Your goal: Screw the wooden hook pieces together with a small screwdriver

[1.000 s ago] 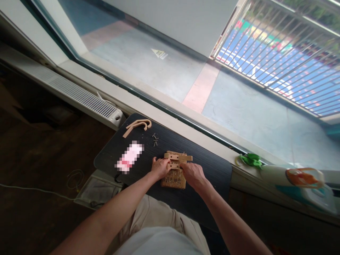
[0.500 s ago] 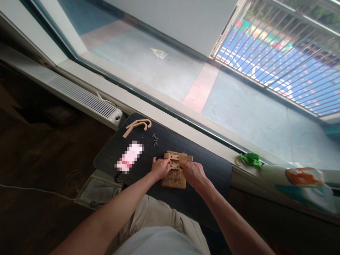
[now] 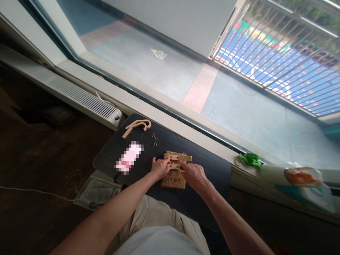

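Observation:
A small wooden assembly [image 3: 173,178] of perforated board and cross strips lies on a black table [image 3: 212,170]. My left hand [image 3: 159,167] is closed on the left end of a wooden strip [image 3: 177,157] of the assembly. My right hand [image 3: 193,174] is pinched at the strip's right side, on something too small to make out. A few small screws [image 3: 155,140] lie just beyond the assembly. Curved wooden pieces [image 3: 136,126] rest at the table's far left corner. A pink blurred card [image 3: 129,161] lies left of my left hand.
A large window with a sill runs behind the table; a white vent grille [image 3: 79,97] sits at the left. A green object [image 3: 249,160] and a white-and-teal bottle [image 3: 297,182] lie on the sill at right. A tray [image 3: 95,193] and cable lie on the dark floor.
The hands hold almost the same pose on the assembly; my right hand has shifted only slightly at the strip.

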A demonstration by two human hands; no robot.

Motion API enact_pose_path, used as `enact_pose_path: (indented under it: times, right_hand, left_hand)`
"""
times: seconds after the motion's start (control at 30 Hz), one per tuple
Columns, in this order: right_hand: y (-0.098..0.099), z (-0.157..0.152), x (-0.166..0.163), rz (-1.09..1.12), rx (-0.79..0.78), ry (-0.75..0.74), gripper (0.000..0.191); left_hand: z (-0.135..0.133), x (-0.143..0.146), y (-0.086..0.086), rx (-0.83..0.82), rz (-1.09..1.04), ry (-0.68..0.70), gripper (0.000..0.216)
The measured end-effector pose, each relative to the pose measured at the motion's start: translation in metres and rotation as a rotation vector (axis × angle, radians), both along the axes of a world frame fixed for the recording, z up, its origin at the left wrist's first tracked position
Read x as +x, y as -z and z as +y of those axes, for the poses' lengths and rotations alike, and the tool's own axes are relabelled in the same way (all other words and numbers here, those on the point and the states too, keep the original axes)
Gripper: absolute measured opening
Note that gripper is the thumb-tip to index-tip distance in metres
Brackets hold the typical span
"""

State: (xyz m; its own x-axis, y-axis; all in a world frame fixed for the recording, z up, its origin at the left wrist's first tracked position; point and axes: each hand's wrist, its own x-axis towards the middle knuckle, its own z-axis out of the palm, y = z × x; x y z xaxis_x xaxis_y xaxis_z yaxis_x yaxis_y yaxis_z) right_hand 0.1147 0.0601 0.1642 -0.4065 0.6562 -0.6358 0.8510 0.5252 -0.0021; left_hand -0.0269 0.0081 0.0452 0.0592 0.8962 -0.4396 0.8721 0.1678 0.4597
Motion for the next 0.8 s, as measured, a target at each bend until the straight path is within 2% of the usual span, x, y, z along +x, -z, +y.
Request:
enact_pose_path:
  times: [0.47, 0.8]
  right_hand:
    - [0.009, 0.000, -0.002, -0.001, -0.013, 0.024, 0.028]
    - [-0.004, 0.001, -0.003, 0.031, 0.007, 0.001, 0.027]
  left_hand:
    - [0.001, 0.000, -0.003, -0.008, 0.000, 0.009, 0.031]
    - [-0.001, 0.001, -0.002, -0.001, 0.007, -0.007, 0.031]
